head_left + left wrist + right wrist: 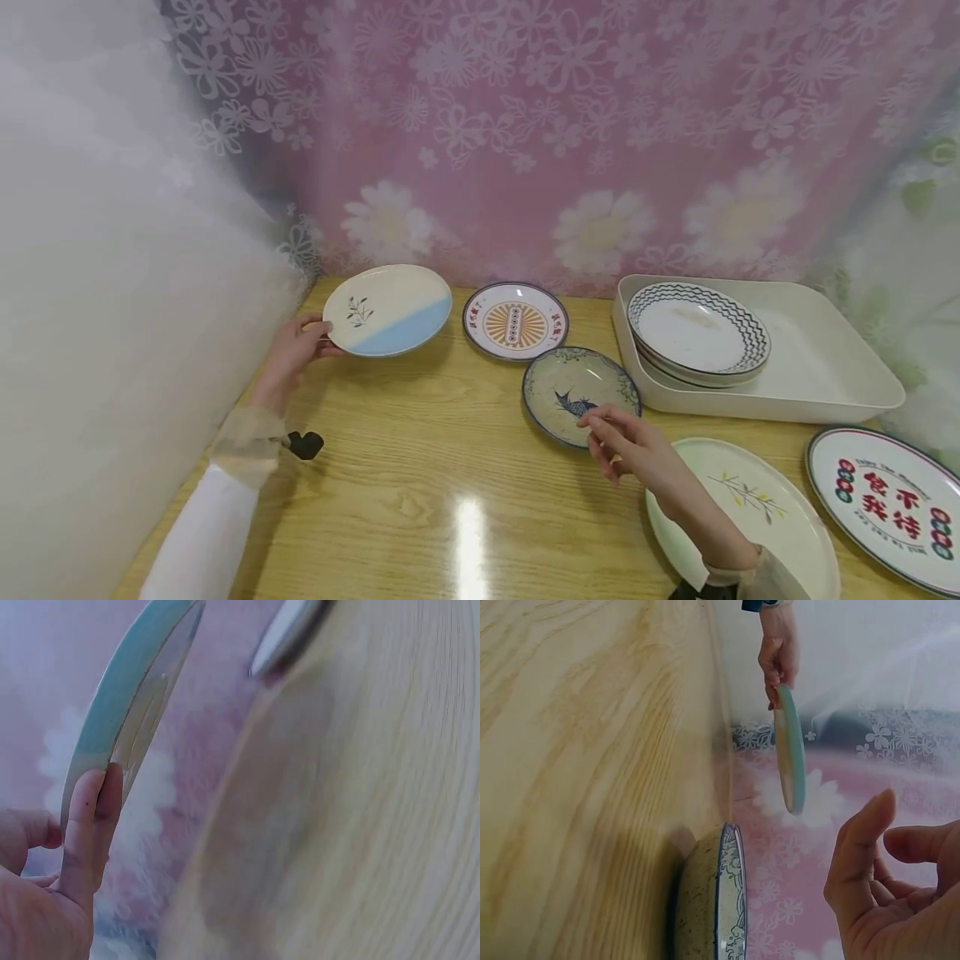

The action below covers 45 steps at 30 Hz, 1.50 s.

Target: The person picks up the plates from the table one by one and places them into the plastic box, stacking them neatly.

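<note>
At the far left of the table, my left hand (294, 346) grips the left rim of a cream and blue plate (390, 310) with a small branch drawn on it. In the left wrist view, the fingers (90, 817) hold that plate's edge, and the plate is raised off the wood. My right hand (626, 446) is loosely bent and holds nothing. It hovers over the near right edge of a fish-patterned plate (555, 387). From the right wrist camera, the thumb and fingers are apart, beside the fish plate's blue rim (731, 892).
A white plate with a red and orange design (516, 321) sits at the back. To the right stands a cream tray (817, 350) with stacked wavy-rimmed dishes (697, 329). A pale green plate (795, 533) and a white plate with red lettering (892, 500) lie in front.
</note>
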Available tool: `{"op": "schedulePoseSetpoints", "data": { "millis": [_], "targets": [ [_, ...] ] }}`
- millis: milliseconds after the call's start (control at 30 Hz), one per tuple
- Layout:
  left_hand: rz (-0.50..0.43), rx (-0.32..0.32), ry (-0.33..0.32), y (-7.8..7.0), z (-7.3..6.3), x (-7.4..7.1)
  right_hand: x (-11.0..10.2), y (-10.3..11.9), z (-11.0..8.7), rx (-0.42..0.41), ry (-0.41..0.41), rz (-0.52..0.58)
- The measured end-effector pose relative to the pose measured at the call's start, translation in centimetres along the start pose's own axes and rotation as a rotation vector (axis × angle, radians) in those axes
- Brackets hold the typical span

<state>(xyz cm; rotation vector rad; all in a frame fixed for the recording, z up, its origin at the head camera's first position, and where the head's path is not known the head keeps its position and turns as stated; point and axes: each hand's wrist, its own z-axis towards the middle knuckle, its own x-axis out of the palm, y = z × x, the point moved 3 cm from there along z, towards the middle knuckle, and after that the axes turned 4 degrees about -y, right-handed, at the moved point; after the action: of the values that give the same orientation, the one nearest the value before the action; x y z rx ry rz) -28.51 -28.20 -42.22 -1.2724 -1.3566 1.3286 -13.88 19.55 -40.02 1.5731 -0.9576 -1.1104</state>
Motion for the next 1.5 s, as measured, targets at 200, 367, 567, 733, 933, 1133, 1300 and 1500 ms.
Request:
{"op": "schedulePoseSetpoints", "data": {
  "millis": [200, 367, 567, 733, 933, 1133, 1300, 1500],
  "targets": [
    [-0.061, 0.064, 0.107, -3.0, -2.5, 4.4, 0.1, 0.8, 1.1, -0.032, 0.006, 0.016],
    [-0.074, 0.063, 0.209, -4.2, -4.7, 7.8, 0.3, 1.2, 1.7, -0.03, 0.016, 0.062],
    [-0.071, 0.068, 0.333, -5.1, -7.1, 10.6, 0.3, 1.5, 2.0, -0.047, -0.001, 0.093],
    [-0.051, 0.087, 0.419, -5.0, -8.7, 12.3, 0.2, 1.7, 1.9, -0.026, -0.049, 0.121],
    [-0.013, 0.079, 0.477, -3.5, -10.2, 13.8, -0.4, 1.3, 1.1, 0.016, -0.075, 0.112],
    [0.007, 0.019, 0.463, -1.1, -11.5, 14.5, -0.8, 0.0, 0.2, 0.016, 0.012, 0.136],
    [0.018, 0.014, 0.449, -0.6, -12.0, 14.8, -1.1, -0.4, -0.1, -0.024, 0.065, 0.141],
    [0.028, 0.018, 0.458, -0.5, -12.4, 15.1, -1.4, -0.7, -0.4, 0.001, 0.099, 0.163]
  ]
}}
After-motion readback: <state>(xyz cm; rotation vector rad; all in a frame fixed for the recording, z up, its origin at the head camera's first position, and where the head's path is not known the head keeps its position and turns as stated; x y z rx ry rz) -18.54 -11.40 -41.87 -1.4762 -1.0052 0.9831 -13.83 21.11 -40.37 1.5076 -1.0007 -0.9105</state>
